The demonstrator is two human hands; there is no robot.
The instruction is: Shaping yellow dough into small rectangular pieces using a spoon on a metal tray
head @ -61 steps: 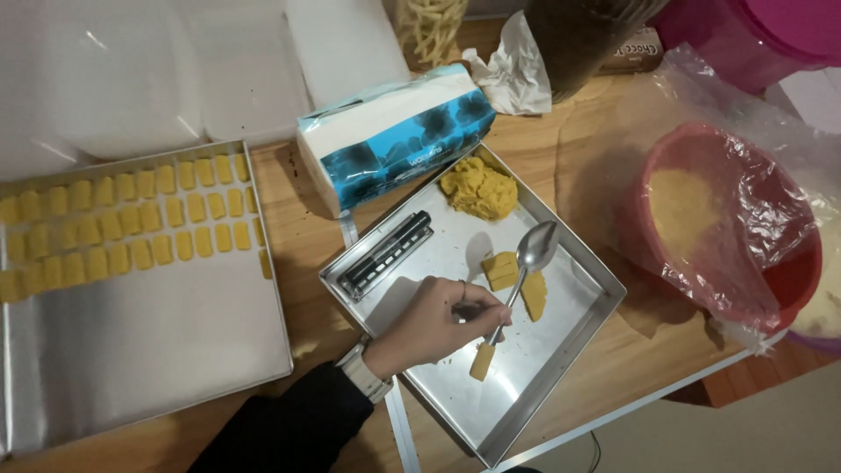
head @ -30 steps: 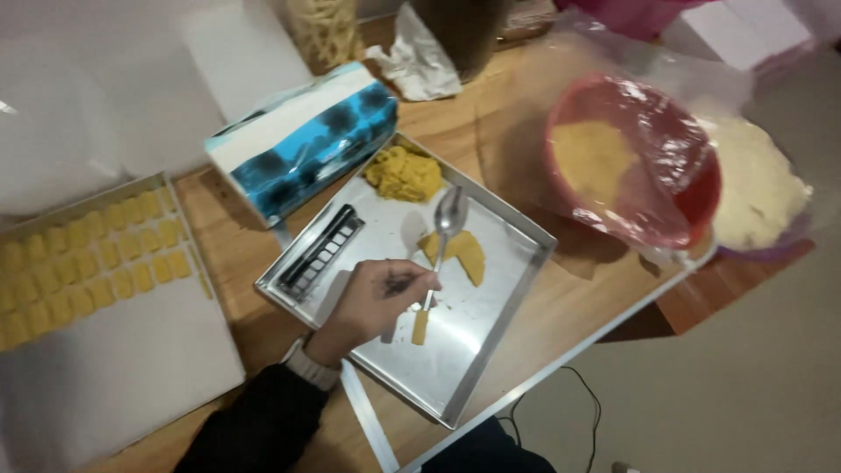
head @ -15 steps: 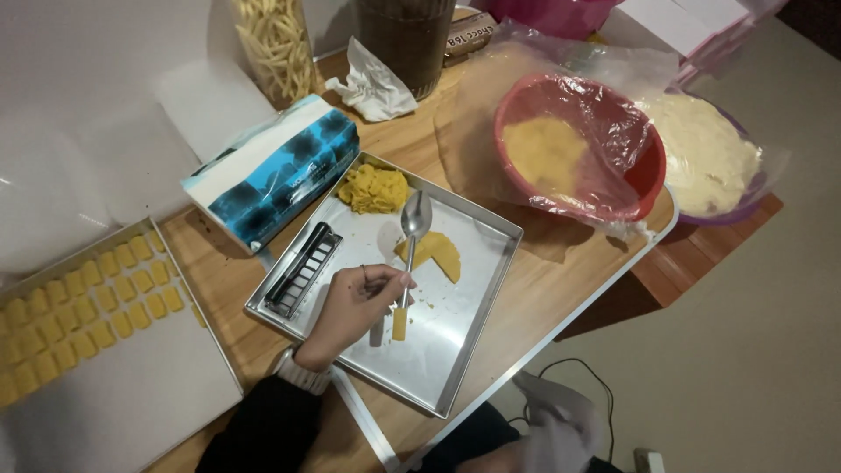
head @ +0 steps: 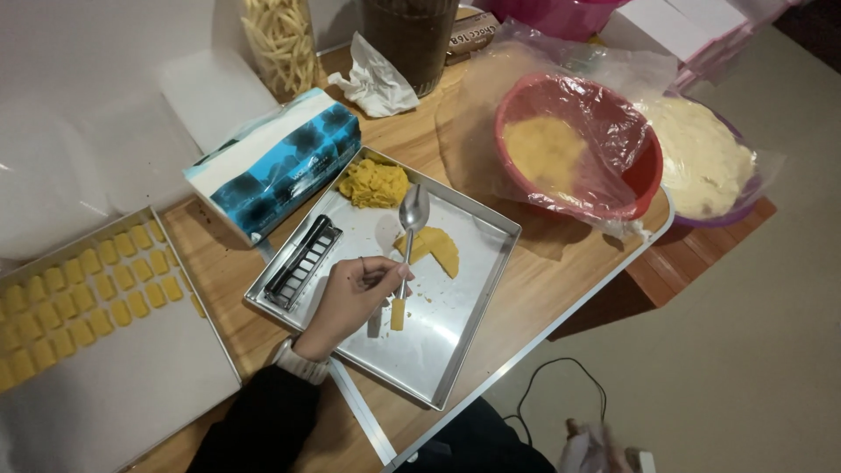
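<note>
At my one o'clock sits a red bowl (head: pixel 644 171); at eleven, a blue tissue box (head: pixel 276 162); at nine, a tray of yellow pieces (head: pixel 131 385).

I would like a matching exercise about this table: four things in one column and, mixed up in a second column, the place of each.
Things:
1. spoon
2. tissue box
3. red bowl
4. small yellow pieces in rows

Places:
a. on the big tray at the left
b. in the left hand
c. under clear plastic wrap, at the right
d. beside the metal tray, on the far side

Pairs: 1-b, 2-d, 3-c, 4-a
</note>
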